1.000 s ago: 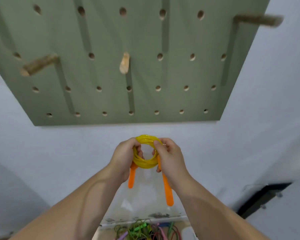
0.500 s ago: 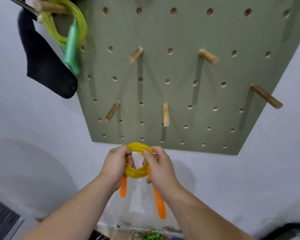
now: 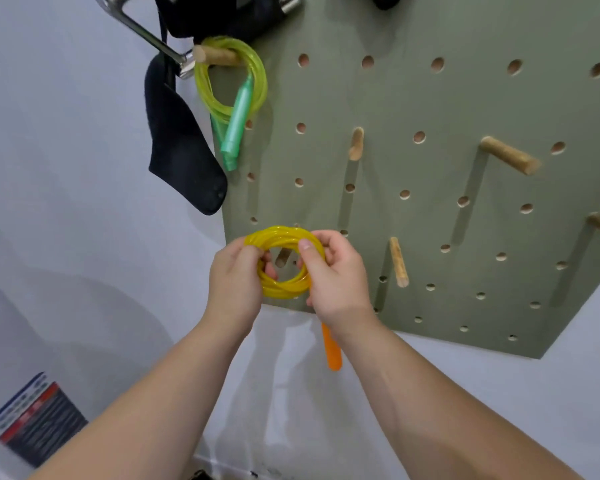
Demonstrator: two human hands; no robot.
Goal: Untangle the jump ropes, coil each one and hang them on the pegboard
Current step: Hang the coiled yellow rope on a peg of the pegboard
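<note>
I am holding the coiled yellow jump rope (image 3: 284,292) up in front of the lower left corner of the green pegboard (image 3: 430,98), and both hands are gripping it. My left hand (image 3: 236,278) is curling round the coil's left side with the thumb pressing on the front. My right hand (image 3: 336,275) is pinching the right side, thumb lying over the strands near the top. One orange handle (image 3: 331,348) is dangling below my right wrist; the other I cannot see. A short wooden peg (image 3: 282,258) is showing through the ring's opening, so I am judging that peg to be the one I am lining up with. The rope looks like thin, glossy plastic tubing. I am expecting it to be light, springy and rather slippery, with loops that want to spring open and slide past one another the moment my grip is loosening. So I am taking hold across all the strands at once, at the two sides, and leaving the top arc free to drop over the peg. The handles are the stiff, heavier part and will probably be swinging and tugging the coil downward. A second coiled rope with green handles (image 3: 238,123) is hanging on the upper left peg (image 3: 219,55).
</note>
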